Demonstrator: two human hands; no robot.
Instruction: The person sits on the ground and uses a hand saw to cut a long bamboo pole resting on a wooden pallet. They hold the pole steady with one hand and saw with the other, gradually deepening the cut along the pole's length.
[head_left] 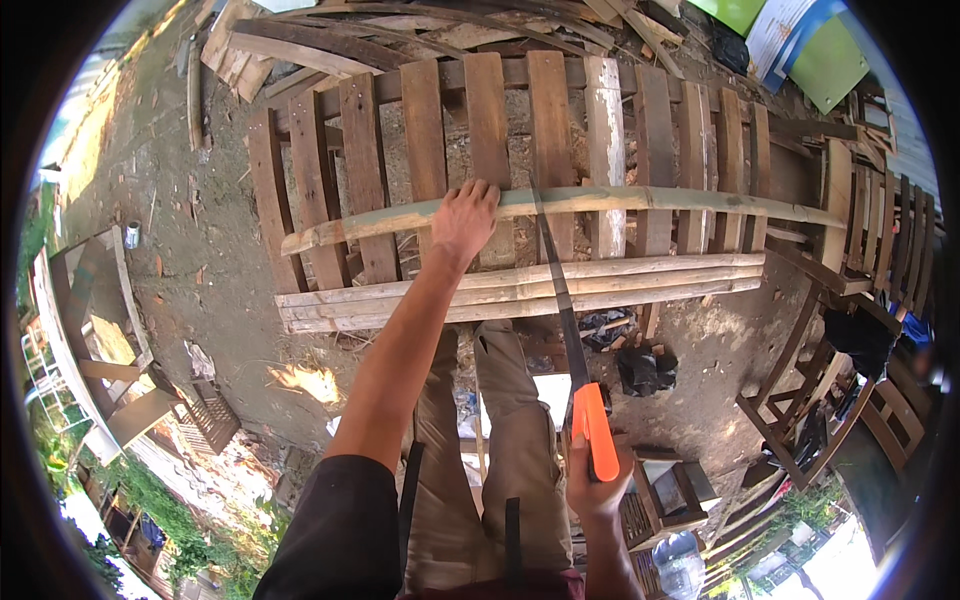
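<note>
A long bamboo pole (690, 200) lies crosswise over a slatted wooden platform (487, 115). My left hand (466, 215) is closed over the pole left of its middle, fingers curled over the far side. The orange handle of a handsaw (595, 435) is gripped in my right hand (603, 480), low and to the right. Its dark blade slants up and away, and the far end crosses the pole just right of my left hand. Whether the teeth have cut into the bamboo is too small to tell.
Several bamboo poles (520, 290) lie side by side along the platform's near edge, before my legs. Old boards (330, 45) are heaped beyond it. Black plastic bags (645, 370) rest on the dirt ground near my feet. Wooden frames (790, 390) stand at the right.
</note>
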